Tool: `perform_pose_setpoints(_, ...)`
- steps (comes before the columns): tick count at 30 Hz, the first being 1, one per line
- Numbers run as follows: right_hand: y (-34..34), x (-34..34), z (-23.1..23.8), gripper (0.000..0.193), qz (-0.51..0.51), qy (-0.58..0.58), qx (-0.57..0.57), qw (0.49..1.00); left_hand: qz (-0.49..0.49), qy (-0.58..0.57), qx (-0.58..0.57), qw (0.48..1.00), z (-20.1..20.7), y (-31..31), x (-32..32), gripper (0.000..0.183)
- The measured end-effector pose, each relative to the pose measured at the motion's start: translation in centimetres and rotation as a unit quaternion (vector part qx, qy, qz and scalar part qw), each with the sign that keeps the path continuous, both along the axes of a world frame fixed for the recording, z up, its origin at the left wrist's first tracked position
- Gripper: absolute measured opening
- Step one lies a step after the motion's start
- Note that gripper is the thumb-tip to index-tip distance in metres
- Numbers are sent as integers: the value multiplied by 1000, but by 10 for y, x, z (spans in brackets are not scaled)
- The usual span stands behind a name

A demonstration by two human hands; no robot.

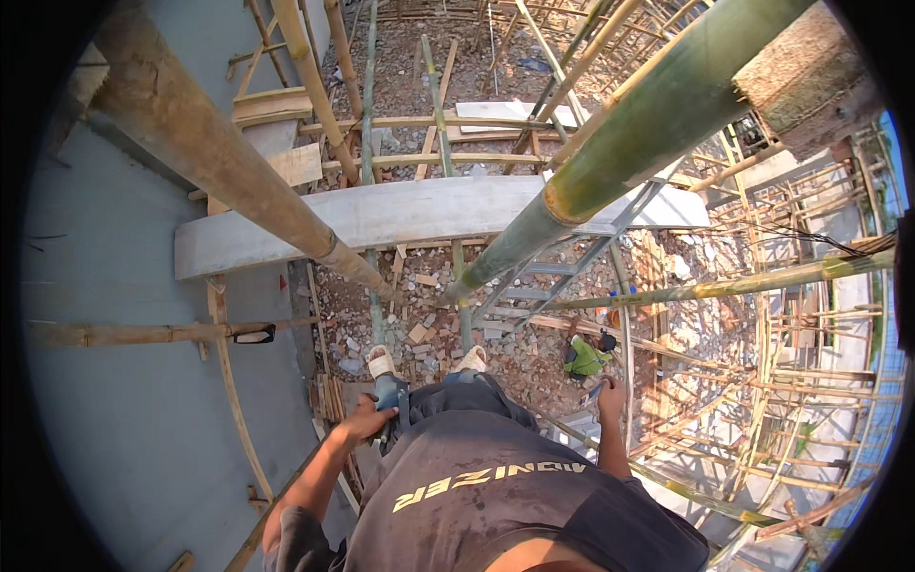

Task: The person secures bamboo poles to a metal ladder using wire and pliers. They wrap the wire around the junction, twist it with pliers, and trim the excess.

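Note:
My left hand point(365, 418) is at my left hip, its fingers closed by a dark strap-like piece point(403, 405) at my waist. What they grip there, if anything, I cannot make out. Out to my right, my right hand point(610, 396) is raised with the fingers closed, and a small thin thing point(596, 390) seems to stick out of it. My feet, in pale sandals point(379, 360), rest on two green bamboo poles point(465, 319) high above the rubble ground. In front of me a long pale plank point(381, 214) lies across the poles.
A thick brown bamboo pole point(229, 162) and a thick green one point(572, 191) slant across ahead. A metal ladder point(562, 270) leans behind the green pole. The grey wall point(124, 410) is on my left. Below, a person in a yellow-green vest point(584, 357) is on the ground. Bamboo scaffolding point(762, 381) fills the right.

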State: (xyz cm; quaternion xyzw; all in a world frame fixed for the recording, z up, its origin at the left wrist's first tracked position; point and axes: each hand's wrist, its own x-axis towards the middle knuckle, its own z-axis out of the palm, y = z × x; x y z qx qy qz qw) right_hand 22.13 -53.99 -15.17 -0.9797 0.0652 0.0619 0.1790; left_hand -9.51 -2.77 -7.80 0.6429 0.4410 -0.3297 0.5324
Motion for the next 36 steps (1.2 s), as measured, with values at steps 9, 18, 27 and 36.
perform_pose_setpoints(9,14,143,235,28,-46,-348,5,936,-24,-103,199,974,-62,0,22,68)
perform_pose_setpoints(18,119,196,497,25,100,-558,-40,823,-249,-370,180,877,170,49,154,38)
perform_pose_setpoints(27,261,209,647,24,287,-689,-113,656,-104,-903,147,391,443,-44,250,13)
perform_pose_setpoints(36,332,211,687,27,341,-632,-97,689,216,-759,464,401,500,24,415,22)
